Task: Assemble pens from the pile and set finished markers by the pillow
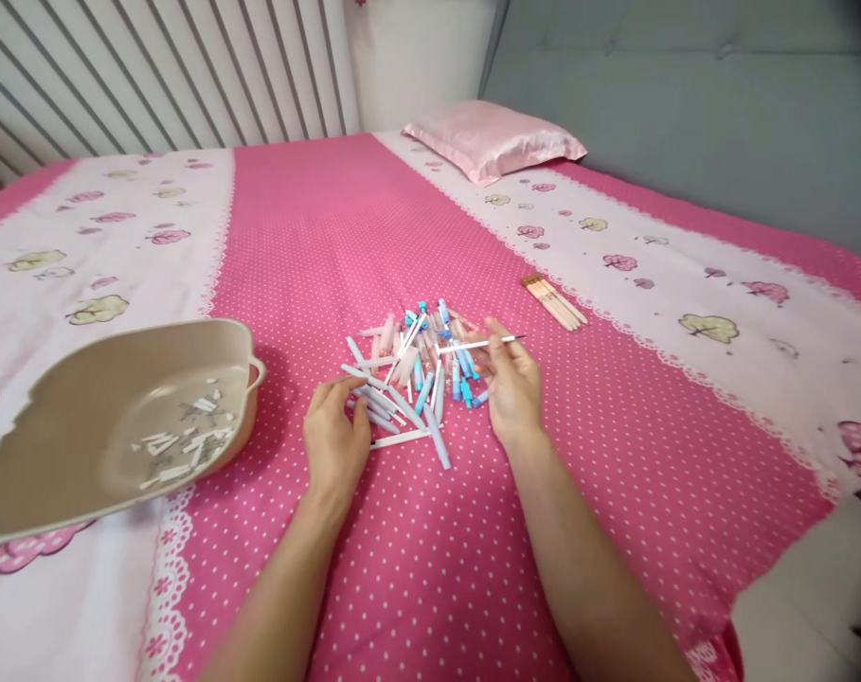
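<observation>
A loose pile of pen parts (405, 365) lies on the pink polka-dot bedspread, with pale grey-blue barrels, clear pinkish tubes and bright blue pieces. Between the thumb and fingers of my right hand (513, 388) is a thin white pen refill (481, 345), its dark tip pointing right. It is held just above the pile's right side. My left hand (335, 431) is at the pile's left edge, thumb and index finger apart beside the grey-blue barrels (380, 403). Its other fingers are partly hidden. Another white refill (400, 439) lies at the near side of the pile.
To the left stands a beige plastic basin (67, 407) with small white and clear pieces (188, 445) inside. A row of light wooden-looking pens or pencils (554, 303) lies beyond my right hand. Farther back are a pink pillow (493, 142) and a grey padded headboard (686, 123).
</observation>
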{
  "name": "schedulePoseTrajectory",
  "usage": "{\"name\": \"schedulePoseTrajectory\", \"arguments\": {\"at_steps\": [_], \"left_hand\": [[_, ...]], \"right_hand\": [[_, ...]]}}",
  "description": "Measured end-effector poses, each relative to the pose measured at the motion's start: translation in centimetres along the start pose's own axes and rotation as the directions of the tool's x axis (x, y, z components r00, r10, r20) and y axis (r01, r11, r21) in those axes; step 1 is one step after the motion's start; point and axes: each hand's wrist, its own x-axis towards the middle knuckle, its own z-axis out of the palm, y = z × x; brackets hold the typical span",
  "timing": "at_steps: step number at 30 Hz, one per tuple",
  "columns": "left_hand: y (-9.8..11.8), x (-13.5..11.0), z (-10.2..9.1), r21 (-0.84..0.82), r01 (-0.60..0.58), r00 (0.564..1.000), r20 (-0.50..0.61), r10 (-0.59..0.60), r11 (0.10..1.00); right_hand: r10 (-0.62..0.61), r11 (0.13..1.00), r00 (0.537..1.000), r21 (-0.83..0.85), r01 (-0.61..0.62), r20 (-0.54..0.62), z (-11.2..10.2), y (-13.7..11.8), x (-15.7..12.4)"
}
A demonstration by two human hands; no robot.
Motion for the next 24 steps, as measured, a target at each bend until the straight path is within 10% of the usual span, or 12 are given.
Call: {"name": "schedulePoseTrajectory", "arguments": {"at_steps": [5,9,12,20,24], "left_hand": [[1.3,-0.2,-0.2,-0.062,-0.271,0.957,0.090,0.276,0.961],[2.4,-1.0,0.4,-0.159,-0.571,0.733,0.343,0.587,0.805],[2.5,-1.7,1.3,-0.135,-0.642,0.655,0.414,0.631,0.755],[2.8,-1.5,1.6,-0.216,-0.690,0.642,0.259,0.722,0.691],[4.0,-1.6,0.5,-0.297,-0.632,0.735,0.062,0.675,0.716]], "right_hand": [[0.124,0.969,0.988,0.226,-0.100,-0.096,-2.4,-0.6,0.8],[0.073,0.979,0.997,0.193,-0.067,-0.026,-2.4,-0.9,0.5],[0.131,0.971,0.991,0.203,-0.125,-0.015,-2.3,-1.0,0.4],[0.128,0.963,0.992,0.240,-0.123,-0.004,-2.3,-1.3,0.6],[0.154,0.961,0.988,0.235,-0.146,-0.016,-2.2,-1.2,0.5]]}}
